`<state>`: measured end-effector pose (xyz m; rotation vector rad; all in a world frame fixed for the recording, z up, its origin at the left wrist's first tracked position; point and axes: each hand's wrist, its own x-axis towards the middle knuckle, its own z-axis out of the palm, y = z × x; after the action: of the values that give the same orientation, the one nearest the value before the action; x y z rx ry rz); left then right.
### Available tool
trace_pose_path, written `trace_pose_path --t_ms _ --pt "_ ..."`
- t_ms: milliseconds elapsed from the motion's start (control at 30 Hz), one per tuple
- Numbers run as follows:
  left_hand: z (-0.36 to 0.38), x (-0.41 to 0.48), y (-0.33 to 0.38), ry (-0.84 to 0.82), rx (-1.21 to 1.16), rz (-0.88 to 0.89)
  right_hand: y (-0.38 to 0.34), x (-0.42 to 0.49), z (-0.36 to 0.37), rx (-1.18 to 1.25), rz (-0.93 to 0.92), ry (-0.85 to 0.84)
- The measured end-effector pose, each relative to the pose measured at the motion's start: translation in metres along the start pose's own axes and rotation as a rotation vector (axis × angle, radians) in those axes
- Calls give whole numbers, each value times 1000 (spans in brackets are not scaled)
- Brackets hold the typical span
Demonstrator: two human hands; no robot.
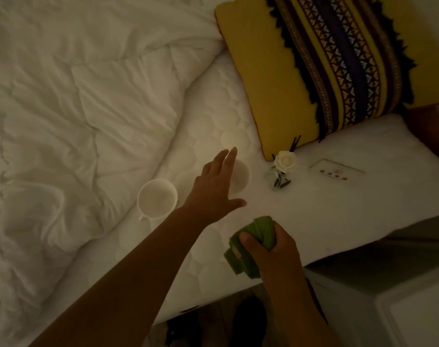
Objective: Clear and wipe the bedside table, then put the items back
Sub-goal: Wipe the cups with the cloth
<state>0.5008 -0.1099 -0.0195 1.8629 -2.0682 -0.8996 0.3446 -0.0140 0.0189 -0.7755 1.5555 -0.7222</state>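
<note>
Reaching across the mattress (213, 116) with the left hand (217, 186), fingers spread and flat, palm down, gripping nothing. Hovering over, and partly hiding, a pale round item (242, 177), perhaps a saucer or coaster; too dim to say which, or whether skin is touching it. Lying just off the fingertips toward 1 o'clock, that disc, so needing only a short drop and closing of the fingers. Being round, offering no long axis to line up with.

Sitting just beside the left wrist at 9 o'clock, a white mug (157, 198), upright, mouth open to the camera, its handle pointing toward 7 o'clock. Standing farther off at 2 o'clock from the left hand, a small glass reed diffuser with a white rose (283, 169), dark sticks leaning up toward the yellow patterned cushion (321, 68). Lying at 3 o'clock beyond the diffuser, a small white card (337, 169).

Clenching a folded green cloth (248, 246) in the right hand (276, 249), thumb pressed over the top fold, held low at 5 o'clock from the left hand and well apart from all 4 items.

Showing only as a pale corner at lower right, the bedside surface (413, 319), well apart from the things on the bed. Judging from that: left hand nearer every item and free, right hand occupied, so carrying back likely falling to the left, disc or mug first.
</note>
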Motion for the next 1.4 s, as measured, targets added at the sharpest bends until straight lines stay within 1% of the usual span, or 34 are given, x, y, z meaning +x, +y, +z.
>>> trace_pose_path --t_ms 100,233,300,367,500,567,667,733,800,867,933,1033,1133,1200,1267,1333,1400 --pt "12 6 3 88 111 10 1 3 -12 -19 -16 11" --pt "12 13 1 89 44 -31 -3 7 -17 -28 -34 16" --pt "9 12 2 82 -93 -117 -5 7 -17 -67 -60 21" --pt "3 6 8 67 -240 -220 -7 6 -17 -117 -128 38" --pt "-17 -15 25 -5 -479 -344 -18 8 -10 -257 -399 88" --pt "-27 -22 32 -18 -627 -421 -23 10 -2 -317 -500 90" --pt "-36 -33 41 -30 -783 -472 -26 8 9 -349 -610 37" --pt "-38 -40 46 -22 -923 -520 -28 4 17 -417 -682 1" --pt "-41 -44 51 -48 -1030 -546 -31 2 22 -489 -722 6" --pt "-42 -47 52 -72 -1067 -537 -35 3 24 -488 -731 11" --pt "-47 -48 49 -47 -1070 -544 -40 4 24 -388 -659 1" --pt "-54 -52 38 -93 -1115 -514 -49 5 16 -65 -433 -32" --pt "-65 -60 28 -158 -1161 -431 -63 5 9 181 -292 -191" --pt "-73 -65 23 -194 -1217 -338 -69 4 8 380 -136 -295" --pt "-79 -68 21 -211 -1288 -254 -75 3 6 554 27 -352" --pt "-82 -72 21 -238 -1370 -178 -78 2 2 620 145 -363" --pt "-81 -75 20 -294 -1435 -123 -77 -2 0 624 213 -370"
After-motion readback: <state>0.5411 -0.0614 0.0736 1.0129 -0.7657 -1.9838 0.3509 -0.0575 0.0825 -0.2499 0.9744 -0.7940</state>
